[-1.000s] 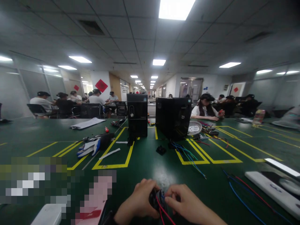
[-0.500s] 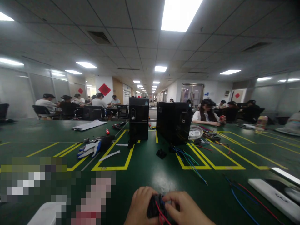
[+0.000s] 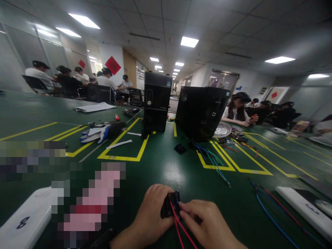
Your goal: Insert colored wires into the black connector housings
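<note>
Low in the middle of the head view, my left hand (image 3: 151, 211) is closed around a small black block that looks like a wiring socket (image 3: 166, 210). Two red wires (image 3: 176, 224) run out of its face towards me. A short bit of blue wire (image 3: 178, 204) shows at the block's right side. My right hand (image 3: 207, 218) pinches that blue wire between thumb and fingertips, close against the block. The fingers partly hide where the wire meets the block.
Two black computer towers (image 3: 157, 103) stand ahead. A black part (image 3: 180, 148) and loose wires (image 3: 215, 159) lie before them. Gloves (image 3: 95, 134) are at left, a white basket (image 3: 223, 129) at right. White power-bank-like slabs (image 3: 306, 209) flank me. A co-worker sits beyond.
My view has tilted down and a little sideways, so the table things and hands appear higher. More of the red wires shows. Both hands stay at the block.
</note>
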`<state>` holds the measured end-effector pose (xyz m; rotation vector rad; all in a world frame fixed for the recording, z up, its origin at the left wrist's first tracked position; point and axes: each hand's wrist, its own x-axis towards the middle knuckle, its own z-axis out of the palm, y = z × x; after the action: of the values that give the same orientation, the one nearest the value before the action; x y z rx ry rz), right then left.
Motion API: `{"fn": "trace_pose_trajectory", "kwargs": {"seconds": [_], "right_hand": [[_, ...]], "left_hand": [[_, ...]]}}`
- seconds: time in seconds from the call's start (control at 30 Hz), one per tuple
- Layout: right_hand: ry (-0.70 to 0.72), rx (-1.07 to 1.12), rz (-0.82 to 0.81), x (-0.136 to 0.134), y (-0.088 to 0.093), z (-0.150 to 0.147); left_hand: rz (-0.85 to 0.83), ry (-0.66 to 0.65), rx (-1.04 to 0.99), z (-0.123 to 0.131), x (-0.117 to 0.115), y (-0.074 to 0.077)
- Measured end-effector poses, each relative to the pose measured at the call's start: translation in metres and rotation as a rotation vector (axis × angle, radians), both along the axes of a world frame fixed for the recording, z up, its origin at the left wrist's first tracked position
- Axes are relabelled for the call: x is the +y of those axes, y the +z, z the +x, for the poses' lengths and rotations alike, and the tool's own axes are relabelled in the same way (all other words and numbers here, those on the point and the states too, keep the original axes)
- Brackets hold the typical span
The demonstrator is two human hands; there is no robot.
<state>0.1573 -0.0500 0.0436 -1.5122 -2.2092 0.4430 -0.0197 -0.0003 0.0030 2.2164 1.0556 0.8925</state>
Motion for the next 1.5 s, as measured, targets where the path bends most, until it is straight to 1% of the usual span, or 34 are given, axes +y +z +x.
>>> {"fn": "trace_pose_trajectory", "kwargs": {"seconds": [0.1,0.17,0.27,0.33,0.4,0.47,0.57,0.63,0.73,0.83,0.9,0.97,1.03,1.1,1.2,1.3,1.4,1.5], "right_hand": [[0.032,-0.064,-0.022,0.003,0.005,0.007],[0.017,-0.073,-0.016,0.005,0.006,0.011],[-0.041,-0.025,0.032,0.006,0.004,0.014],[-0.054,0.021,0.087,0.005,0.001,0.011],[-0.032,0.045,0.138,0.003,-0.001,0.008],[0.016,0.017,0.152,0.001,-0.002,0.005],[0.085,-0.077,0.103,-0.001,0.0,0.005],[0.102,-0.113,0.06,0.0,0.002,0.008],[0.05,-0.099,0.04,0.003,0.004,0.012],[-0.04,-0.026,0.08,0.003,0.004,0.011],[-0.053,0.042,0.116,0.003,0.003,0.008],[-0.033,0.09,0.149,0.001,0.001,0.004],[0.001,0.084,0.17,0.0,-0.002,0.001],[0.047,0.026,0.162,-0.001,-0.003,0.001],[0.096,-0.104,0.083,0.0,-0.002,0.005],[0.051,-0.142,0.023,0.002,0.001,0.011],[-0.01,-0.045,0.045,0.003,0.003,0.014],[-0.026,0.034,0.061,0.003,0.004,0.013]], "left_hand": [[-0.013,0.004,-0.008,0.0,0.0,0.002],[-0.023,0.014,-0.008,0.0,0.001,0.003],[-0.033,0.028,-0.001,0.001,0.002,0.003],[-0.029,0.022,0.003,0.0,0.003,0.003],[-0.022,0.008,0.007,0.0,0.003,0.003],[-0.013,0.0,0.004,0.0,0.003,0.003],[-0.005,0.005,0.01,0.0,0.003,0.004],[-0.007,0.005,0.016,0.0,0.002,0.004],[-0.01,0.006,0.015,0.0,0.002,0.004],[-0.008,0.012,0.004,0.0,0.002,0.003],[-0.007,0.014,-0.002,0.0,0.002,0.002],[-0.003,0.014,-0.001,0.0,0.002,0.002],[0.0,0.013,0.005,0.0,0.001,0.003],[0.0,0.008,0.008,0.0,0.002,0.003],[-0.001,0.005,0.01,-0.001,0.002,0.004],[-0.005,0.021,0.011,-0.002,0.002,0.004],[-0.005,0.019,0.008,-0.001,0.002,0.004],[0.002,0.009,0.008,-0.001,0.001,0.003]]}}
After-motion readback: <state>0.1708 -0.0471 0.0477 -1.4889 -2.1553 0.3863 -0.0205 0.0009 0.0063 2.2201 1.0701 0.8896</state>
